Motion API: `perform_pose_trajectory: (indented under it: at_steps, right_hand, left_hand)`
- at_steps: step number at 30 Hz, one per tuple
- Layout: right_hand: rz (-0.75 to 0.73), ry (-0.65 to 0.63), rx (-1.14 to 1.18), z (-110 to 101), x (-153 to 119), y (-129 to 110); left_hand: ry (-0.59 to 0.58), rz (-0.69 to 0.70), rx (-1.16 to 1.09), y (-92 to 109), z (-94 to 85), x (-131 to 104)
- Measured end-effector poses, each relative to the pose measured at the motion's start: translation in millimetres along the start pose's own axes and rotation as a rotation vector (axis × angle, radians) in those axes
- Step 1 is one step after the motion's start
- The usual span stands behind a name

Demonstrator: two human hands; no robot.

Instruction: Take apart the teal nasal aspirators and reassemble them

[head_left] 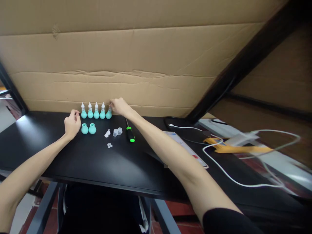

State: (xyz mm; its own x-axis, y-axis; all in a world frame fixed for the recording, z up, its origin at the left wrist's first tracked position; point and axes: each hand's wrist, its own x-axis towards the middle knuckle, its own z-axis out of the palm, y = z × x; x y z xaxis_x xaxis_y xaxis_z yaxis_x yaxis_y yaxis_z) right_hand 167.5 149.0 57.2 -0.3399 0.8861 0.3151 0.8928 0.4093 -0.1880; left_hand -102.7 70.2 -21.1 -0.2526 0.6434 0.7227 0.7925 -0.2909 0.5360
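Observation:
Along the back of the black table stands a row of several teal squeeze bulbs (pixel 96 114) with clear collars and white pointed tips. My right hand (pixel 120 106) is closed on the top of the rightmost bulb (pixel 108 114), its fingers covering the tip. Beside the left end of the row rests my left hand (pixel 72 125), fingers loosely curled and a little apart, with nothing visible in them. Two teal bulbs without tips (pixel 88 129) stand in front of the row, their mouths upward. White tips (pixel 107 133), clear collars (pixel 117 131) and small clear discs (pixel 110 145) lie nearer to me.
A black and green screwdriver (pixel 130 134) lies under my right forearm's side. Farther right are a phone or tablet-like flat panel (pixel 187 149), a white cable (pixel 227 175) and a yellow-orange strip (pixel 239 149). Cardboard (pixel 146 58) walls off the table's back.

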Motion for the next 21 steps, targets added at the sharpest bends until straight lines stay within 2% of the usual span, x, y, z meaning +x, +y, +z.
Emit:
perform_pose_trajectory:
  at_steps: [3,6,7,8,10,13,15,17,19,21]
  right_hand:
    - [0.023,0.056,0.027,-13,-6,5]
    - [0.027,0.14,0.053,-44,-25,9]
    - [0.019,0.163,0.068,-57,-34,8]
    - [-0.001,0.188,0.094,-70,-44,7]
    - [-0.146,0.237,0.254,-96,-64,-1]
    - [-0.35,0.283,0.326,-121,-93,-20]
    - [-0.446,0.297,0.337,-126,-108,-34]
    - [-0.511,0.283,0.361,-124,-116,-46]
    - [-0.568,0.216,0.403,-119,-120,-53]
    - [-0.626,0.12,0.465,-113,-118,-56]
  left_hand:
    - [0.065,0.04,-0.056,3,-5.8,5]
    - [0.103,0.136,-0.104,19,-20.2,11]
    - [0.095,0.221,-0.125,29,-26.0,12]
    - [0.061,0.312,-0.143,40,-31.5,13]
    - [-0.046,0.451,-0.188,67,-39.9,13]
    - [-0.229,0.505,-0.299,105,-41.0,9]
    - [-0.38,0.486,-0.445,122,-34.7,5]
    - [-0.53,0.462,-0.638,130,-26.7,0]
    - [-0.579,0.435,-0.795,129,-22.2,-6]
    - [-0.56,0.448,-0.821,122,-24.2,-11]
